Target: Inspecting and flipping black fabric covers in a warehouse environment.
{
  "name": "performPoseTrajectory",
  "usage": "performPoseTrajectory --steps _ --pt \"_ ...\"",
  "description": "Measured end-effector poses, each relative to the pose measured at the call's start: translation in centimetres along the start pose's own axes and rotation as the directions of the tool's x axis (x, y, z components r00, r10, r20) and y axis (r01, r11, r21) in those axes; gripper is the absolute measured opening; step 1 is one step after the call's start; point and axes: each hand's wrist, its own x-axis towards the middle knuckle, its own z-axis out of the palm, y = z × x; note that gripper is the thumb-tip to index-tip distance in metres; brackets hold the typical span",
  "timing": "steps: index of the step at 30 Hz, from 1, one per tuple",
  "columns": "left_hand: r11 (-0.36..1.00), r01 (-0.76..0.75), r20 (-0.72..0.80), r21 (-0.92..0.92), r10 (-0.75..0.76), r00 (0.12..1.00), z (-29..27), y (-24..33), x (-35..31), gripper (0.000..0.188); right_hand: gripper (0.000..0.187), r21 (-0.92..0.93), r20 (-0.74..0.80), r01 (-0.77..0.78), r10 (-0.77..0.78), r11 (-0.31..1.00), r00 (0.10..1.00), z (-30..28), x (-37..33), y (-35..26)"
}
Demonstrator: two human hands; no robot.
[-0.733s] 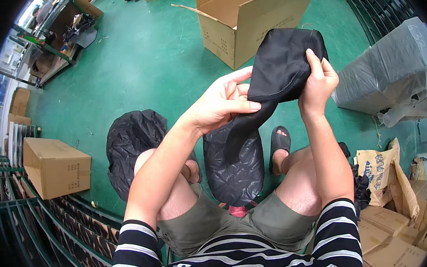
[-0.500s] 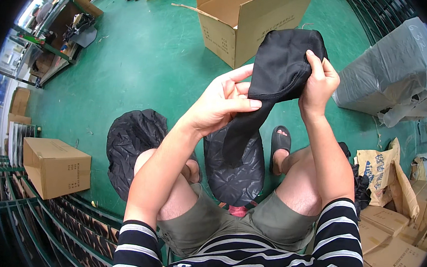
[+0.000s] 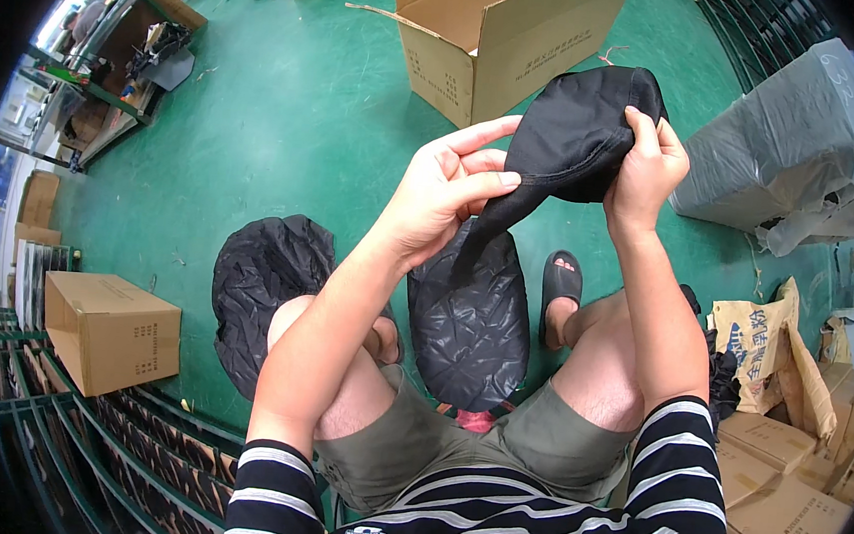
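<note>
Both hands hold up a black cloth piece (image 3: 573,133), rounded and cap-shaped with a stitched seam; its exact kind I cannot tell. My left hand (image 3: 454,184) pinches its left edge between thumb and fingers. The fingers of my right hand (image 3: 647,169) are closed on its right side, with the thumb on top. A loose black tail hangs from the left edge, below my left hand. Between my knees is a bulging, wrinkled black covered bundle (image 3: 467,330). Another crumpled black cloth (image 3: 270,290) spreads on the floor beside my left knee.
An open cardboard box (image 3: 442,72) stands ahead on the green floor (image 3: 259,103). A grey plastic-wrapped stack (image 3: 788,135) is at the far right. A smaller carton (image 3: 116,333) sits left, by green racks (image 3: 101,452). Near right are a torn paper sack (image 3: 766,354) and cartons (image 3: 779,516).
The cloth piece has tilted and shifted slightly right, with its right end moved farther right along with my right hand. Its hanging tail has swung up and looks shorter. Both hands keep their grip.
</note>
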Motion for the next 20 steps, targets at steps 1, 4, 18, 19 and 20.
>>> performPoseTrajectory --steps 1,4,18,19,20 --pt "1.0 -0.006 0.001 -0.007 0.006 1.0 -0.1 0.0 0.0 0.062 0.042 0.0 0.001 0.002 -0.002 1.0 1.0 0.0 0.0 0.0" --pt "0.999 0.007 0.024 -0.036 -0.006 1.0 -0.3 0.1 0.2 0.06 0.042 -0.009 -0.003 0.009 -0.009 1.0 1.0 -0.1 0.2 0.3" --pt "0.997 0.009 -0.021 -0.072 -0.011 1.0 0.0 -0.1 0.2 0.057 0.042 0.005 -0.021 0.011 -0.011 1.0 1.0 -0.4 0.6 0.7" --pt "0.999 0.031 -0.057 0.02 -0.03 0.998 0.1 -0.1 0.2 0.058 0.042 0.027 -0.022 -0.003 0.004 1.0 1.0 -0.5 0.6 0.8" --pt "0.999 0.031 -0.058 0.021 -0.03 0.998 0.1 -0.1 0.2 0.058 0.041 0.05 -0.024 -0.019 0.02 0.999 1.0 -0.6 0.7 1.1"
